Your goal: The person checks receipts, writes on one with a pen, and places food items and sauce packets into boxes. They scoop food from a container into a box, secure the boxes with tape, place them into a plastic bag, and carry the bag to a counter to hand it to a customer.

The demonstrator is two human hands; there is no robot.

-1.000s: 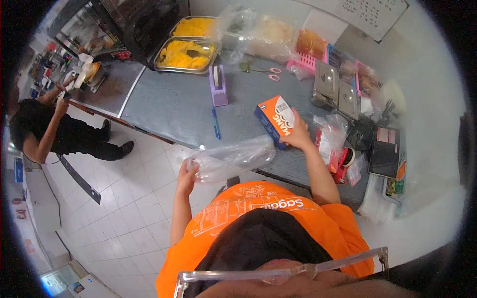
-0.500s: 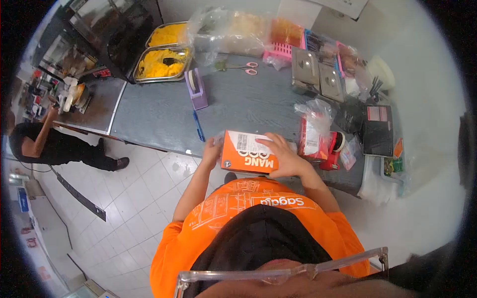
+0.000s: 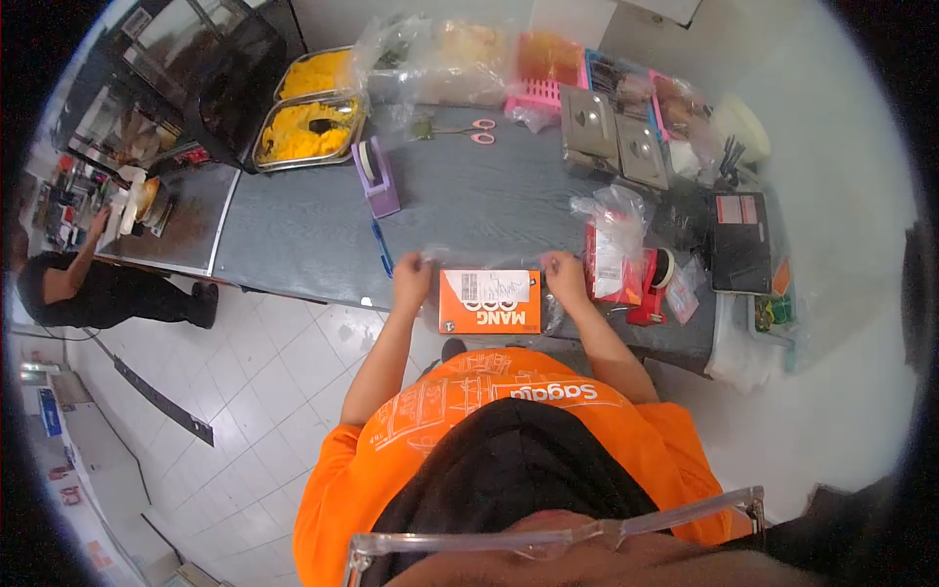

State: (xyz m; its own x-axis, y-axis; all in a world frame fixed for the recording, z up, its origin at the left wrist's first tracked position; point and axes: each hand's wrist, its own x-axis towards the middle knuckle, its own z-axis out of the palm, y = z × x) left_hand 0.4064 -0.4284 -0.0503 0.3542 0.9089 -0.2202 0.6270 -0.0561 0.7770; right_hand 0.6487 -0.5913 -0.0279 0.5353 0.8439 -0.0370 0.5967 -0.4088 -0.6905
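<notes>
An orange box (image 3: 486,315) with "MANG" lettering and a white printed slip (image 3: 494,287) on its top is at the table's near edge, in front of my body. A clear plastic bag (image 3: 479,260) surrounds it, with its opening stretched along the far side. My left hand (image 3: 412,280) pinches the bag's left corner, and my right hand (image 3: 565,278) pinches the right one. Both sit just beyond the box's far corners, not touching it. To the left of the box lies a blue pen (image 3: 381,248). Right of my right hand are a red box (image 3: 606,259) and a red tape dispenser (image 3: 650,305).
On the grey table (image 3: 469,196) stand a purple tape dispenser (image 3: 380,191), scissors (image 3: 479,132), trays of yellow food (image 3: 303,132), lidded metal containers (image 3: 589,132) and a black tablet-like device (image 3: 740,245). Another person (image 3: 108,291) in dark clothes works at the left counter.
My right hand has left the box top and moved to the bag's far right corner. My left hand has shifted slightly away from me. The box now lies straighter, the bag spread above it.
</notes>
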